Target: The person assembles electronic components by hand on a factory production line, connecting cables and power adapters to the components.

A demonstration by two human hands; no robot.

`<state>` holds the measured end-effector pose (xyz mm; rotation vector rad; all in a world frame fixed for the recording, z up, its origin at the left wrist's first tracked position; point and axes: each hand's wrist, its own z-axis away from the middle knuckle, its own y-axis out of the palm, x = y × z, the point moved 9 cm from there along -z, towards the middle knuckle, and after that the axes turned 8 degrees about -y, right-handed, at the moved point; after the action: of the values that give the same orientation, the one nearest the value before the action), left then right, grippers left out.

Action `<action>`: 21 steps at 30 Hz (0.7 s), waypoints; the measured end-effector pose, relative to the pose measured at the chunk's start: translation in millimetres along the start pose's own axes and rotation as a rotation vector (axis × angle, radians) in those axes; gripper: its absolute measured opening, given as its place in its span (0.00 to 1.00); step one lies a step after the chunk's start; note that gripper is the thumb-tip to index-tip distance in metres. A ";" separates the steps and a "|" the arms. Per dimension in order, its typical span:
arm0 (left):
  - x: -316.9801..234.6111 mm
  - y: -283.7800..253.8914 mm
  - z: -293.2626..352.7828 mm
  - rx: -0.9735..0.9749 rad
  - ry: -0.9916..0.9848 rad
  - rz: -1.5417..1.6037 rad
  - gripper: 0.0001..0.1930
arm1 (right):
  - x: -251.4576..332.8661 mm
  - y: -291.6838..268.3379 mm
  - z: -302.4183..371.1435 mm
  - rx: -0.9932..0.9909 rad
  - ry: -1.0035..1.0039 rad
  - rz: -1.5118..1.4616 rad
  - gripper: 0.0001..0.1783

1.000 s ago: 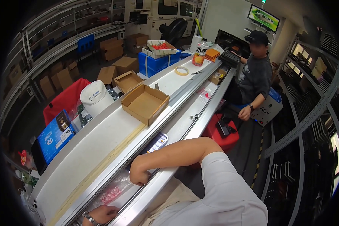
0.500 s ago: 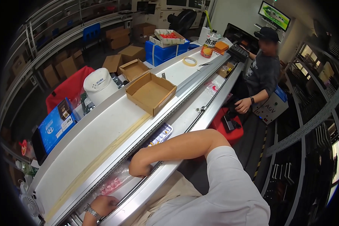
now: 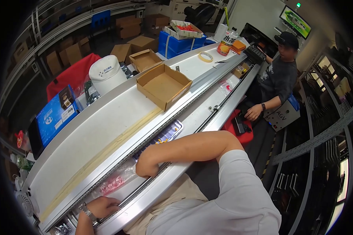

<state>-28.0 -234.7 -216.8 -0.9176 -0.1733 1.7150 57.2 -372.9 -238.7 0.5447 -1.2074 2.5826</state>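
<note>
Silver near rail of the long conveyor runs from the near left to the far right, and 2 bare hands are at its inner edge. The left hand, with a metal watch on its wrist, is at the near left; its fingers are bent and close together, but I cannot tell if they pinch something. The right hand is farther along, turned down and curled; its fingertips are hidden, so I cannot tell what they hold. Between the hands, in the channel, lies a clear plastic bag with pink parts. Just beyond the right hand is a purple tray with yellow pieces. On the white table, 1 open cardboard box stands near the far rail. At the far right sits another person.
</note>
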 end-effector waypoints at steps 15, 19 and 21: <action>0.4 -4.0 -3.7 -0.082 -0.137 -0.073 0.09 | 11.9 -13.9 4.5 0.000 0.006 0.114 0.06; 0.6 1.1 -4.9 -0.079 -0.102 -0.027 0.09 | 9.0 -6.6 2.7 0.059 -0.064 0.025 0.09; 0.7 1.7 -7.5 -0.069 -0.083 -0.030 0.09 | -0.4 3.3 -4.7 0.111 -0.100 -0.086 0.10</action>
<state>-24.4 -237.2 -223.3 -0.8910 -0.3014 1.7297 55.3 -371.4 -243.8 0.7399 -1.0498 2.5881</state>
